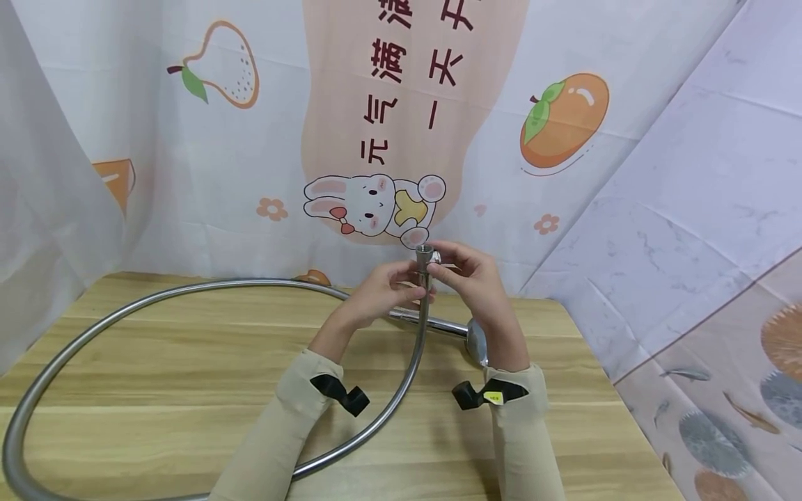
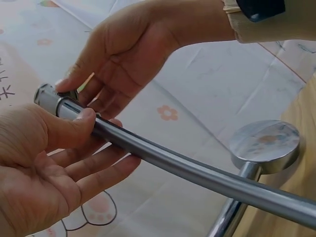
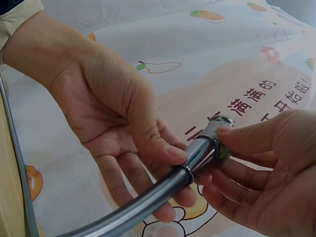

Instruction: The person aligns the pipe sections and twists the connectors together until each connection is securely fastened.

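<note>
A grey metal shower hose (image 1: 406, 386) rises from the table in a curve, its end fitting (image 1: 424, 256) held upright with the open mouth on top. My left hand (image 1: 383, 291) pinches the hose just below that fitting, thumb on one side and fingers behind, as the left wrist view shows. Beside the fitting, my right hand (image 1: 473, 280) pinches a small shiny metal piece (image 2: 73, 93) between thumb and fingers, against the fitting's side. Fingers partly hide this piece, so its exact kind is unclear. Behind the right forearm lies a chrome shower head (image 2: 269, 143) with its handle.
The hose loops widely over the left of the wooden table (image 1: 188, 369) and runs off the near edge. A printed curtain (image 1: 250, 153) hangs right behind the table's back edge. Another patterned cloth (image 1: 708, 209) covers the right side.
</note>
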Tool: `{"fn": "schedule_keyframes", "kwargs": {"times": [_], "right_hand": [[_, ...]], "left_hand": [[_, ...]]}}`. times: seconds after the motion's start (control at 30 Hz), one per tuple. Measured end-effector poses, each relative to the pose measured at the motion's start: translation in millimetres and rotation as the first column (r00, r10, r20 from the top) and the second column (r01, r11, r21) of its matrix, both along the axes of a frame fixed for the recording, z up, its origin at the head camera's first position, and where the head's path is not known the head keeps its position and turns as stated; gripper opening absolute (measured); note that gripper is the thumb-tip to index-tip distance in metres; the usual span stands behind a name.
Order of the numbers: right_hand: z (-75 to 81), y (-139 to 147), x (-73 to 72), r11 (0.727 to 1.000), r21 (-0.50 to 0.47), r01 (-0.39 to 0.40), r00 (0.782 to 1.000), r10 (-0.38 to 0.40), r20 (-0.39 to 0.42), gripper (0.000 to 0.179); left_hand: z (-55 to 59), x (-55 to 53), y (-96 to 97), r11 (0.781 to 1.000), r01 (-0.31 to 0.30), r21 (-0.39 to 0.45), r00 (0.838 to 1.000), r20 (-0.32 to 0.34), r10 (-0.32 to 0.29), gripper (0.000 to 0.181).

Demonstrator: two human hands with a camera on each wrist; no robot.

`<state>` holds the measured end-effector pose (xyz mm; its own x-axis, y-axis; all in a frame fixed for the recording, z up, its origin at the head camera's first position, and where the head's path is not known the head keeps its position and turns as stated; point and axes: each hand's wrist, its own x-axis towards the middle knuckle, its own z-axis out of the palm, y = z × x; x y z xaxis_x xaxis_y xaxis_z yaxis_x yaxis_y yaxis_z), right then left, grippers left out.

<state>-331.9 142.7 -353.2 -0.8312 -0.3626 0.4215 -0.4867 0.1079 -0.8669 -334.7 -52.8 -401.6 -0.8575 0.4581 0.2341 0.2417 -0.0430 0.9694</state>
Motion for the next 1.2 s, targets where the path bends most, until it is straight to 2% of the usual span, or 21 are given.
{"fn": "schedule_keyframes", "kwargs": {"times": [0.2, 0.3, 0.43, 0.57, 0.83, 0.93, 1.2], "right_hand": [[-1.5, -0.5, -1.4, 0.997, -0.011, -0.074, 0.997, 0.074, -0.011, 0.039], [-1.4, -1.0, -1.7, 0.995, 0.007, -0.102, 0.995, 0.102, -0.004, 0.041], [-1.1, -1.9, -0.4, 0.992, 0.039, -0.119, 0.993, 0.118, 0.023, 0.041], [-1.4, -3.3, 0.1, 0.989, 0.071, -0.13, 0.991, 0.127, 0.046, 0.04], [-10.5, -11.7, -1.5, 0.976, 0.168, -0.136, 0.988, 0.121, 0.096, 0.037], [-15.5, -15.7, -4.5, 0.961, 0.218, -0.172, 0.981, 0.145, 0.131, 0.037], [-19.9, -12.2, -12.3, 0.893, 0.335, -0.301, 0.948, 0.241, 0.209, 0.024]], "left_hand": [[8.2, 3.6, -9.7, 0.997, -0.074, 0.033, 0.996, -0.047, 0.076, 0.048], [13.5, 6.2, -15.3, 0.992, -0.124, 0.023, 0.992, -0.035, 0.124, 0.05], [18.7, 7.6, -22.3, 0.987, -0.159, 0.013, 0.987, -0.01, 0.159, 0.049], [20.5, 6.8, -29.3, 0.986, -0.161, 0.034, 0.987, -0.006, 0.161, 0.041], [17.1, 6.9, -41.8, 0.991, -0.115, 0.073, 0.992, -0.041, 0.119, 0.03], [16.1, 7.4, -44.9, 0.988, -0.119, 0.097, 0.992, -0.037, 0.123, 0.031], [20.7, 11.3, -49.5, 0.97, -0.14, 0.197, 0.989, -0.027, 0.148, 0.037]]}}
